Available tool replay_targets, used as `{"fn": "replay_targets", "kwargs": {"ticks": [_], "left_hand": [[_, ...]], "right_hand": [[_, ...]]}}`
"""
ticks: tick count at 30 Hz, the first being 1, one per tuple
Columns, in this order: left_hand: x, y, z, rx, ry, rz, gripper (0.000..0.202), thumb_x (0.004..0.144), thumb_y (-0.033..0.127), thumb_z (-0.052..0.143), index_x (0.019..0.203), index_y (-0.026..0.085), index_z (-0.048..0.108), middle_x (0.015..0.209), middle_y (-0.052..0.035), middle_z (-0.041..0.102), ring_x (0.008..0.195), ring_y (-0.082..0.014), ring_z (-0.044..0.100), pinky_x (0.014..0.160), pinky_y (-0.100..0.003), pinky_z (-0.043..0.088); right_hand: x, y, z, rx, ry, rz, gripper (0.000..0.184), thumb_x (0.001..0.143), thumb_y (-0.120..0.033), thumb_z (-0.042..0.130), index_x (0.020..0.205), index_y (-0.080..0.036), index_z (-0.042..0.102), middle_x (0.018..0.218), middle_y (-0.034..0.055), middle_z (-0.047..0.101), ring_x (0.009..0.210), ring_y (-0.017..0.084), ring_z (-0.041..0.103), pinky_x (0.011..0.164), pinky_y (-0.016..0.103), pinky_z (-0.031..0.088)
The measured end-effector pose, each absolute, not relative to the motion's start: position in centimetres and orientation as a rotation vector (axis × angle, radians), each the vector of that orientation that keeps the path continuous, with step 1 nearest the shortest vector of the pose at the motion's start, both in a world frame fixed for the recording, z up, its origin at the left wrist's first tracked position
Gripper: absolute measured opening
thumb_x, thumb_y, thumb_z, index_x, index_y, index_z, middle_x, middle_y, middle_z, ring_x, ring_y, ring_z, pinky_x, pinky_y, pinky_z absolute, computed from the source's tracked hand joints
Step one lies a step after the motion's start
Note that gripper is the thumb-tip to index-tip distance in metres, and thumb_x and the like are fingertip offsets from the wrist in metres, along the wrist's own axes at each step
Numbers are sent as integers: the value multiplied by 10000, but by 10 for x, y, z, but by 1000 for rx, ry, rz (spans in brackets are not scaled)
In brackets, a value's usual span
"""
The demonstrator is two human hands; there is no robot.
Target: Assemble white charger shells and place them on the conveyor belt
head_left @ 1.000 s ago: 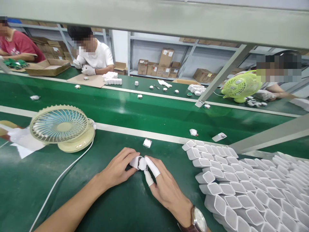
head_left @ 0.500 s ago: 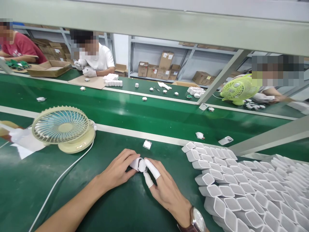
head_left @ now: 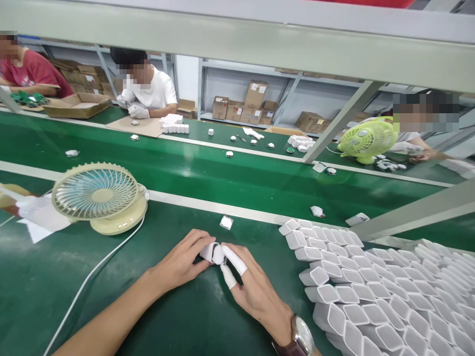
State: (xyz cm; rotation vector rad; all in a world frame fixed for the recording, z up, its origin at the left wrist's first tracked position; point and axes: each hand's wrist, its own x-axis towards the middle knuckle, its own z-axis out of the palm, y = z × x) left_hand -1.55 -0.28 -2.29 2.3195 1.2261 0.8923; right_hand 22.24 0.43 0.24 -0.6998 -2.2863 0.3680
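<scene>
So the white housing (head_left: 207, 252) is over the green bench (head_left: 166, 321), near 7 o'clock from mid-view, white-topped module (head_left: 218, 254) at its mouth, can't tell how deep. Left hand (head_left: 184, 256) pinches the housing; right hand (head_left: 253, 283) pinches the module through finger cots (head_left: 235, 260). Looks like the fitting step, so probably calls for a straight, gentle push. From the housing: loose module (head_left: 226, 222) at 1 o'clock, housing stack (head_left: 371, 289) at 3, desk fan (head_left: 102, 196) at 10.

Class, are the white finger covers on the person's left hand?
No: the two visible white finger covers are both on the right hand.
</scene>
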Motion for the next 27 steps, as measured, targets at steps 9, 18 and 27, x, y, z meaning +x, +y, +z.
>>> {"fn": "replay_targets", "kwargs": {"ticks": [9,18,27], "left_hand": [[-14,-2,-24,2357,1193,923,455,968,228,625,1398,233,476,1302,-135,593,1214,-265,595,1036,-447,554],[-12,-7,-18,2222,1156,881,510,941,249,668,1420,247,495,1326,-117,586,1174,-236,639,1023,-371,567],[-5,-11,-9,2194,1119,779,450,975,200,588,1415,233,501,1295,-112,657,1238,-245,603,1080,-442,525]], "right_hand": [[224,5,-2,-699,-2312,364,691,977,-40,460,1593,-270,249,1381,140,596,1238,277,605,954,449,614],[221,6,-1,-666,-2260,435,605,996,-101,513,1554,-261,338,1328,141,632,1220,272,624,991,470,599],[224,11,-4,-805,-2188,624,391,995,-203,600,1377,-243,531,1244,124,629,1167,241,639,994,449,592]]}}
